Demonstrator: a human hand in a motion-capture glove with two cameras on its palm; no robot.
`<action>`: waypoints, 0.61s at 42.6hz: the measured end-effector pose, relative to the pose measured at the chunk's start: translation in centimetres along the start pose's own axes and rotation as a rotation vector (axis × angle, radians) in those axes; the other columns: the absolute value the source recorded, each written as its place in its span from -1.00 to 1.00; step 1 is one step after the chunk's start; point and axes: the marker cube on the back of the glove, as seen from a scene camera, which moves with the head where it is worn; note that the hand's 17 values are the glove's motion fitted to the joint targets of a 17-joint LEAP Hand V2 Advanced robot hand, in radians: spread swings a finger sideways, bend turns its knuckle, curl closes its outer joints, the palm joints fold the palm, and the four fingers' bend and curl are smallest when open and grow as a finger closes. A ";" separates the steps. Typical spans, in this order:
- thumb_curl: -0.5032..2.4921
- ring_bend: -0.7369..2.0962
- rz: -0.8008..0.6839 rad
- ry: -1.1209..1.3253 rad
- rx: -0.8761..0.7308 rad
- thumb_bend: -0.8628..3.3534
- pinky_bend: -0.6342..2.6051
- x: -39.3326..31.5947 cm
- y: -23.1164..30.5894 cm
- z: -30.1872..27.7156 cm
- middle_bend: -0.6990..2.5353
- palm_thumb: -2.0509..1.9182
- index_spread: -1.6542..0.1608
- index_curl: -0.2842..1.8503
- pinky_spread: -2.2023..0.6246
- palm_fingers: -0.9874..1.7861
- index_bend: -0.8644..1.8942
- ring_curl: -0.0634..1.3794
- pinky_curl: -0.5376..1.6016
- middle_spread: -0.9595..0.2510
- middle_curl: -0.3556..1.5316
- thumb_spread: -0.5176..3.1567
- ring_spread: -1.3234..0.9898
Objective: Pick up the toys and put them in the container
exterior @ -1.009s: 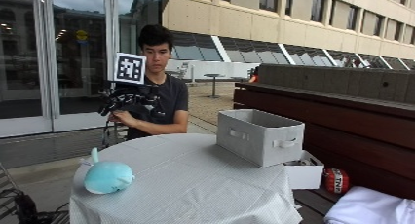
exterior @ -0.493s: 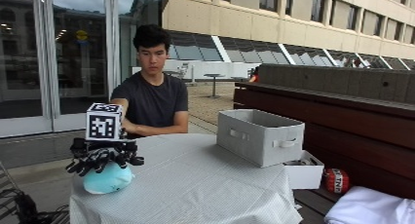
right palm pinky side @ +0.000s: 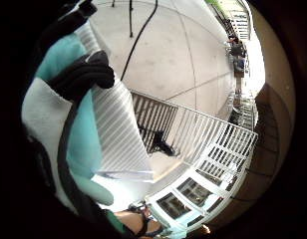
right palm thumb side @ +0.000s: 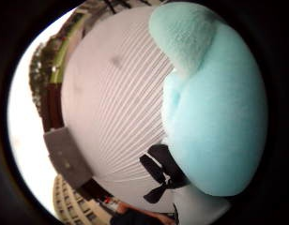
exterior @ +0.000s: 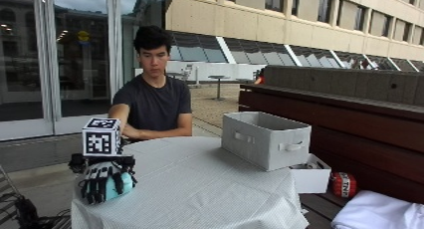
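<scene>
Where the round table [exterior: 199,189] curves toward its near left edge, the gloved right hand [exterior: 103,181] lies over the light blue plush toy [exterior: 120,185], its black fingers [exterior: 93,186] draped down and curled round the toy's front. The toy sits on the striped white tablecloth [exterior: 212,204] at that edge; whether it has left the cloth cannot be told. In the thumb side palm view the toy [right palm thumb side: 215,108] fills much of the frame (so it is close against the palm), with the cloth [right palm thumb side: 111,103] beside it. In the little finger side palm view a black finger [right palm pinky side: 83,74] crosses the toy's teal and white surface [right palm pinky side: 49,114]. The grey fabric container [exterior: 265,138] stands near the table's far right edge, well apart from the hand.
</scene>
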 end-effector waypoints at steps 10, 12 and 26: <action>-0.33 0.08 0.021 0.028 0.154 -0.44 -0.08 -0.2 1.5 -1.1 -0.19 0.43 0.42 -0.43 0.25 0.54 -0.01 -0.39 -0.28 0.07 -0.22 -0.32 -0.23; -0.31 0.17 0.022 0.064 0.161 -0.41 -0.13 -0.6 1.7 -1.5 -0.12 0.48 0.44 -0.40 0.23 0.66 0.01 -0.32 -0.29 0.05 -0.17 -0.37 -0.22; -0.26 0.27 -0.043 0.046 0.280 -0.48 -0.10 -5.1 5.4 -12.7 -0.04 0.41 0.50 -0.32 0.21 0.51 0.01 -0.24 -0.22 0.02 -0.10 -0.53 -0.22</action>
